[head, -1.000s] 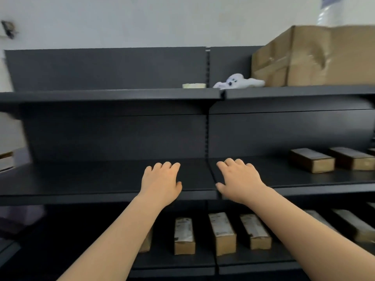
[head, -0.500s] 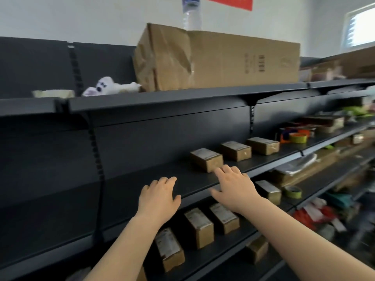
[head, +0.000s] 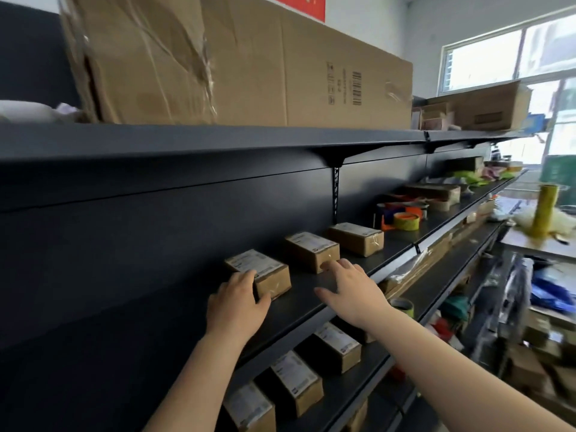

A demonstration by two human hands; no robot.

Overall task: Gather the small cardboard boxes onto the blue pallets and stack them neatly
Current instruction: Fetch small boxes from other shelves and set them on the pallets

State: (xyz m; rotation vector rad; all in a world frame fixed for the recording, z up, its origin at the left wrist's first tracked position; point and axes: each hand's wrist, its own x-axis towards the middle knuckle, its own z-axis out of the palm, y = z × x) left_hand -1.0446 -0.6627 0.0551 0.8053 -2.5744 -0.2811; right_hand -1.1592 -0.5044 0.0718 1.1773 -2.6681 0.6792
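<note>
Three small cardboard boxes with white labels stand in a row on the middle dark shelf (head: 311, 302). My left hand (head: 237, 307) touches the near end of the nearest box (head: 263, 268), fingers at its left corner and thumb against its front face. My right hand (head: 352, 291) hovers over the shelf with fingers spread, its fingertips at the front of the second box (head: 311, 249). The third box (head: 357, 236) stands untouched further right. Several more small boxes (head: 296, 380) sit on the shelf below. No blue pallet is in view.
A large cardboard carton (head: 249, 63) fills the top shelf. Tape rolls (head: 405, 221) and assorted clutter lie further along the middle shelf. At the right stand a table with a yellow roll (head: 544, 210) and piles of bags and boxes.
The view has swung right along the shelving and closer. Both hands have reached forward: the left now touches the nearest box, the right has come up to the second box.
</note>
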